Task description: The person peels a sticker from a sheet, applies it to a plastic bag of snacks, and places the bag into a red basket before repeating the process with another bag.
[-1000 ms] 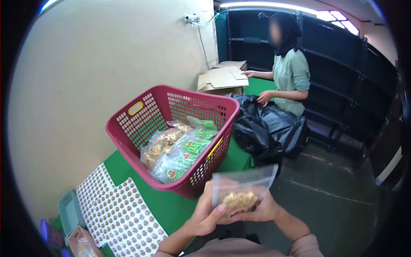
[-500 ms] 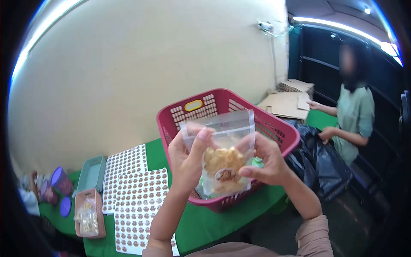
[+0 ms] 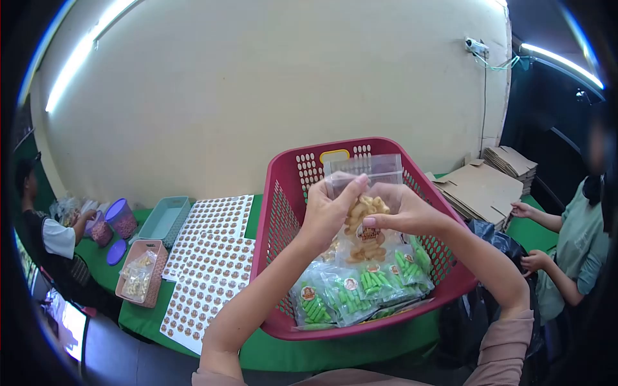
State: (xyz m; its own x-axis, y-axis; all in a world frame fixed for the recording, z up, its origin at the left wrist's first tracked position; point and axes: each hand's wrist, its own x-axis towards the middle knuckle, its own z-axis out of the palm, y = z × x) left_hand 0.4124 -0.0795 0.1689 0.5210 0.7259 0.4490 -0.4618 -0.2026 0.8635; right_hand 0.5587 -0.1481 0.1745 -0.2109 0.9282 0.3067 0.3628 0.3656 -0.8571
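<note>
My left hand (image 3: 331, 211) pinches the upper left part of a clear zip pouch (image 3: 370, 249) between thumb and fingers. Pale golden snack pieces and a round brown sticker show through the pouch. On its other side, my right hand (image 3: 405, 211) grips the pouch, thumb in front near the sticker and fingers partly behind the plastic. Both hands are over a dark pink plastic basket (image 3: 275, 215) with perforated walls. Below them in the basket lie several clear bags of green stick snacks (image 3: 351, 297), each with a round sticker.
Left of the basket are sticker sheets (image 3: 209, 273), a pink tray (image 3: 143, 248) with a snack bag, a green tray (image 3: 166, 215) and purple-lidded tubs (image 3: 121, 219). Flat cardboard (image 3: 483, 186) lies right, near a person (image 3: 576, 244) and black plastic (image 3: 496, 241). Another person (image 3: 61, 238) is far left.
My view has swung left, so the basket appears further right. The pouch, still in both hands, now appears smaller, and the green snack bags beneath it show plainly.
</note>
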